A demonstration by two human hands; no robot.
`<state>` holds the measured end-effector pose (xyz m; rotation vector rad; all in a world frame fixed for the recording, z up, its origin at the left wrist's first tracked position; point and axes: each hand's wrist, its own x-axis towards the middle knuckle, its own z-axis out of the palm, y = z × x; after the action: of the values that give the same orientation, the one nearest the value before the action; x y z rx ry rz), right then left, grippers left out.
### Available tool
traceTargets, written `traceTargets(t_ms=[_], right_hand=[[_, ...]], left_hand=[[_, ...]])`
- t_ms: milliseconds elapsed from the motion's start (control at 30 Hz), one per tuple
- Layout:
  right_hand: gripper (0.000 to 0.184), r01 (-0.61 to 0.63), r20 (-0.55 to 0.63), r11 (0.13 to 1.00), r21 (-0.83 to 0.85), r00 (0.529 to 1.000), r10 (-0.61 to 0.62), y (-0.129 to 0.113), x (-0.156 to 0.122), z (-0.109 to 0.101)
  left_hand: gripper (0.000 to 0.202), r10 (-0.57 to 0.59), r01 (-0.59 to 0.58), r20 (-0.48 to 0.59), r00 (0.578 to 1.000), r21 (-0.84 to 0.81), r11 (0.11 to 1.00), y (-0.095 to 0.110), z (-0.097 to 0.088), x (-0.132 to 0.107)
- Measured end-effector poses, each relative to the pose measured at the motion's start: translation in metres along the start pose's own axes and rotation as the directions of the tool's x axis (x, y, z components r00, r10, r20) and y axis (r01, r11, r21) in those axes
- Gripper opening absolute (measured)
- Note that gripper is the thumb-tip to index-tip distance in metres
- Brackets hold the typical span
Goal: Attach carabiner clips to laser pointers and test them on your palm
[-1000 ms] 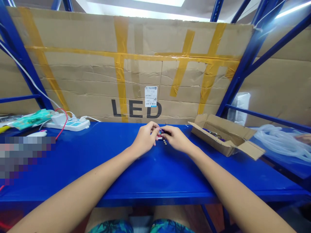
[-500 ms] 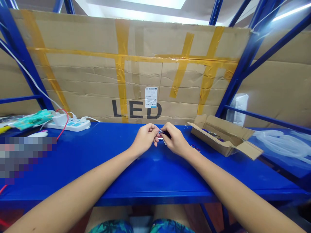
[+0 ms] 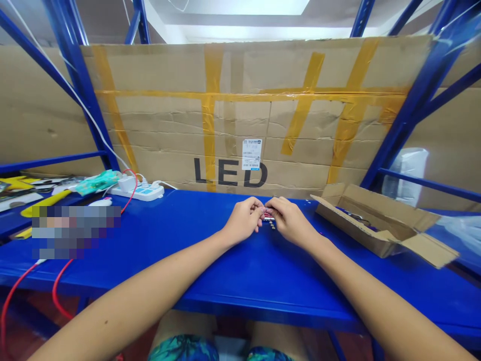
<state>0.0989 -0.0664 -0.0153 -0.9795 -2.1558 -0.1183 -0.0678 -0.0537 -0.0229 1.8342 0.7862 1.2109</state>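
My left hand and my right hand meet over the middle of the blue shelf. Both have their fingers pinched together round a small red and purple part held between them. A few tiny dark pieces lie on the shelf just under the right hand's fingers. What the part is stays too small to make out.
An open cardboard box lies at the right. A white power strip with red wires and a teal packet sit at the back left. A taped cardboard sheet marked LED walls the back, between blue rack posts.
My head has turned left and tilted, so everything sits further right in view. Both hands stay pinched on the small part, lowered a little towards the shelf.
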Motion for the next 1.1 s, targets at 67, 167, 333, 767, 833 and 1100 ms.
traceTargets(t_ms=[67, 167, 333, 767, 833, 1100], right_hand=[[0.019, -0.018, -0.001, 1.0, 0.007, 1.0, 0.018, -0.001, 0.001, -0.001], [0.021, -0.053, 0.037, 0.996, 0.072, 0.998, 0.05, -0.004, 0.001, -0.003], [0.023, -0.156, 0.131, 0.97, 0.189, 0.982, 0.133, -0.006, 0.002, -0.008], [0.026, -0.38, 0.27, 0.77, 0.513, 0.922, 0.276, 0.01, 0.002, -0.012], [0.024, -0.281, 0.163, 0.864, 0.418, 0.959, 0.233, 0.01, 0.001, -0.011], [0.006, -0.102, 0.001, 0.976, 0.191, 0.995, 0.103, 0.006, 0.0, -0.01]], left_hand=[[0.01, -0.019, 0.019, -0.014, 1.0, -0.043, 0.999, -0.001, 0.001, 0.001], [0.009, -0.037, 0.036, -0.013, 0.999, -0.028, 0.999, 0.001, 0.002, 0.0], [0.011, -0.021, 0.019, 0.015, 1.0, 0.134, 0.991, 0.006, 0.001, -0.003], [0.011, -0.044, 0.043, 0.005, 0.999, 0.117, 0.992, 0.002, 0.002, 0.002], [0.012, -0.109, 0.11, -0.02, 0.994, 0.048, 0.993, 0.003, 0.003, 0.004], [0.02, -0.15, 0.148, -0.017, 0.989, -0.086, 0.985, 0.003, 0.003, 0.006]])
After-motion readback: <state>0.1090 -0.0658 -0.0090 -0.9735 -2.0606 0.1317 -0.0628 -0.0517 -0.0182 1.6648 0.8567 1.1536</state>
